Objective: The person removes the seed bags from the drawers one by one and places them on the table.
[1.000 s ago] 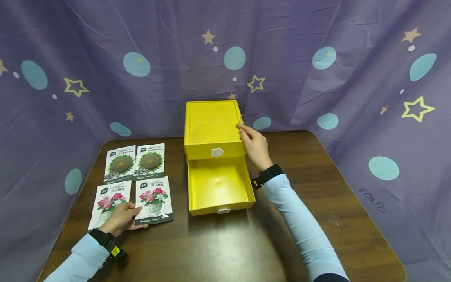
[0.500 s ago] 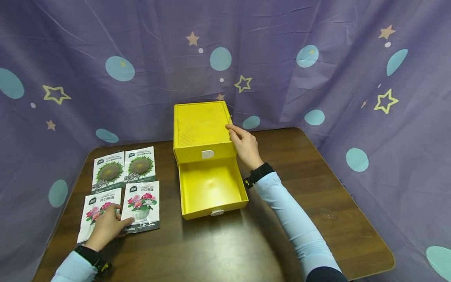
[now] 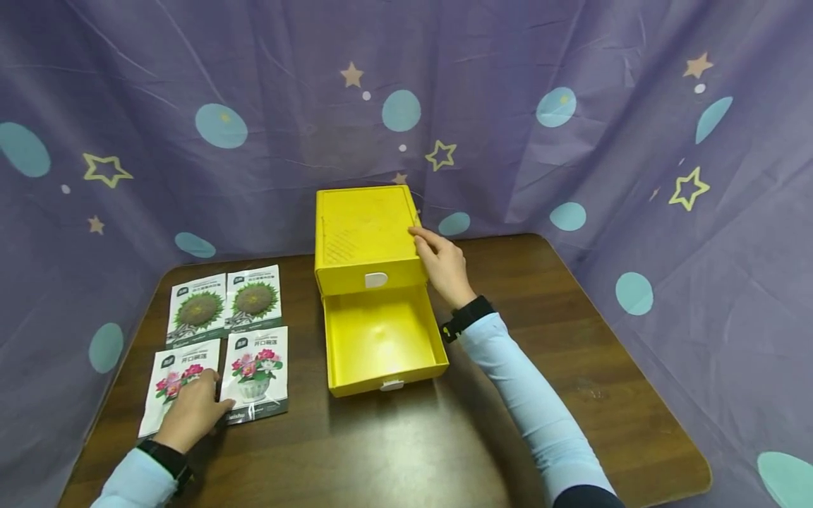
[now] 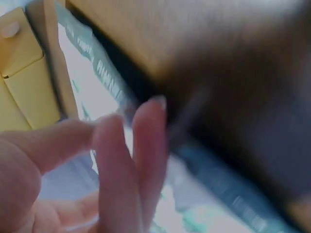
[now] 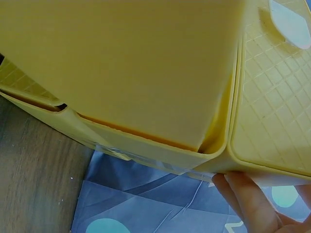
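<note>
In the head view my left hand [image 3: 190, 413] lies over the lower-left seed packet [image 3: 159, 384], its fingers near the gap beside the lower-right seed packet [image 3: 254, 374]. The thumb is at that packet's left edge. In the left wrist view the fingertips [image 4: 150, 111] sit close together by the packets' dark bottom strips; no firm grip shows. My right hand [image 3: 444, 268] rests at the right top edge of a yellow drawer box [image 3: 368, 226]. Its lower drawer [image 3: 384, 346] is pulled out with nothing in it. In the right wrist view the fingers [image 5: 248, 199] touch the box's side.
Two sunflower seed packets [image 3: 198, 309] lie side by side behind the flower ones. White pulls, such as the upper drawer's pull [image 3: 376, 280], mark the drawer fronts. A purple curtain [image 3: 305, 127] hangs behind the brown wooden table [image 3: 546, 395].
The left hand has shifted slightly left, from the lower-right packet's edge towards the lower-left packet; the packets stay flat. The right hand keeps its place on the box. The head view has turned.
</note>
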Demonstrator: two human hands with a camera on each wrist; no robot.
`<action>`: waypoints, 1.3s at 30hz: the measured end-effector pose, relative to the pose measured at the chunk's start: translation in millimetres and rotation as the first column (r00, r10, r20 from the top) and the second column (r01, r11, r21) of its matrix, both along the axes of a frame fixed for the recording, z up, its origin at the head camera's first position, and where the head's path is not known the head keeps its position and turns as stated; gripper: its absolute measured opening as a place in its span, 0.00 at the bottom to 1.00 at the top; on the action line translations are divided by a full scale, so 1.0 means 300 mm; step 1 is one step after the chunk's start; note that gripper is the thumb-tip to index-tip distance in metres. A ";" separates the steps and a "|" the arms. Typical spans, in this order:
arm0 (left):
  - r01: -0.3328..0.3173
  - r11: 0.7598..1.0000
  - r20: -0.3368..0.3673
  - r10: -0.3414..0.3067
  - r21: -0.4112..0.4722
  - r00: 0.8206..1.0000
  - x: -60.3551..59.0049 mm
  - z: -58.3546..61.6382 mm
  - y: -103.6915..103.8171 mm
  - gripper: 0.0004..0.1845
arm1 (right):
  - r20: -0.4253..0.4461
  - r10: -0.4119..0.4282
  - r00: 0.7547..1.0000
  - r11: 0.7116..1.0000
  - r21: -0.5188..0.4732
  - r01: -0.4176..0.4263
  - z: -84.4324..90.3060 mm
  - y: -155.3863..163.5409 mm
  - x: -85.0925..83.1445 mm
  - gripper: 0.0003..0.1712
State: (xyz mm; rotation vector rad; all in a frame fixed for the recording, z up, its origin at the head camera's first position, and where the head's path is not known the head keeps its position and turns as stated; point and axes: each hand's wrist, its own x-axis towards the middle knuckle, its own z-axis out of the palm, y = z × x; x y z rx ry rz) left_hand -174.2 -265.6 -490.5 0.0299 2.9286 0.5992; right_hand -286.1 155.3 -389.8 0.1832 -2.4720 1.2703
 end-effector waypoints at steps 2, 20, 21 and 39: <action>0.008 0.999 0.008 -0.008 -0.033 1.000 -0.004 0.025 0.009 0.24 | 0.005 -0.007 1.000 1.000 -0.006 0.007 0.002 0.005 0.007 0.20; 0.495 0.854 -0.762 -0.212 0.161 0.612 -0.243 0.352 0.489 0.29 | -0.004 -0.021 1.000 1.000 -0.003 0.021 0.016 0.019 0.005 0.20; 0.494 0.855 -0.757 -0.217 0.157 0.616 -0.256 0.350 0.496 0.29 | -0.002 -0.015 1.000 1.000 0.000 0.015 0.011 0.011 0.006 0.20; 0.591 0.774 -0.679 -0.308 0.228 0.666 -0.337 0.308 0.495 0.19 | 0.117 0.298 0.947 0.920 -0.299 -0.252 0.004 0.081 0.139 0.26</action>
